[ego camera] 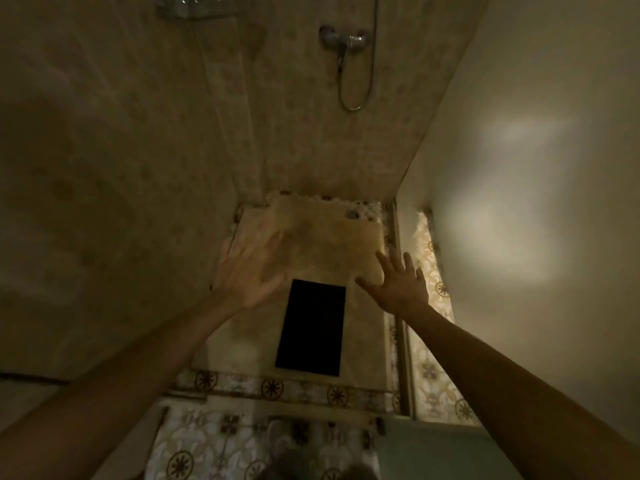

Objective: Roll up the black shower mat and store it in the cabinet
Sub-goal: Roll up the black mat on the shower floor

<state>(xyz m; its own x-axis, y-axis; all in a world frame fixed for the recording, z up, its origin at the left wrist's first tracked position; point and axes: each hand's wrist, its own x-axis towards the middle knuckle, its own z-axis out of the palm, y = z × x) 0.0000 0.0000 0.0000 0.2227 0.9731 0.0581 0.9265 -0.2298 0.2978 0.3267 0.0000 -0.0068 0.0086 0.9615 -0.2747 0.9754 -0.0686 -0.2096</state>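
The black shower mat lies flat and unrolled on the beige shower floor, a dark rectangle just inside the threshold. My left hand hovers above and to the left of the mat's far end, fingers spread, holding nothing. Off the mat's far right corner, my right hand is also spread and empty. Neither hand touches the mat. No cabinet is in view.
Tiled walls close in the shower stall on the left and back. A mixer tap with a looping hose hangs on the back wall. A drain sits at the far floor edge. A patterned tile threshold crosses in front; a rail runs along the right.
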